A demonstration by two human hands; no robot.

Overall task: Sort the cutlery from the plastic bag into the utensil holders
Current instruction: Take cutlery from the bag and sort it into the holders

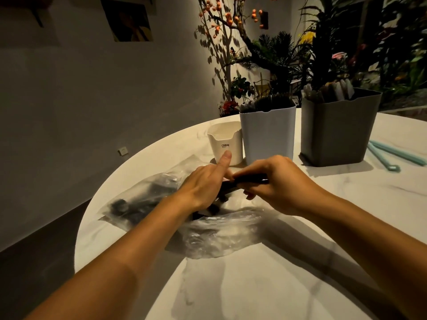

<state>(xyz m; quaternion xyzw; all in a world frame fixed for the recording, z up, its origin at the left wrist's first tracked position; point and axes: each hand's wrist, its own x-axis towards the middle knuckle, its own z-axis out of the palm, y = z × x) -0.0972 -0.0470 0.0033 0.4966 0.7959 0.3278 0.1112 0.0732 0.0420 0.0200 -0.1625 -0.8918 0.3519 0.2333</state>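
Observation:
A clear plastic bag (215, 236) with black plastic cutlery (136, 206) lies crumpled on the white round table (254, 285). Over its mouth, my right hand (282, 183) grips a bundle of black cutlery (251, 179). My left hand (205, 183) holds the same bundle's other end, its index finger pointing up. Behind the hands stand three holders: a small white cup (225, 142), a pale blue holder (268, 132) with dark cutlery, and a dark grey holder (335, 128) with pale cutlery.
Light blue utensils (392, 155) lie on the table at the right, beyond the grey holder. Potted plants and a branch with orange fruit stand behind the table. The table's curved edge runs along the left, with dark floor below.

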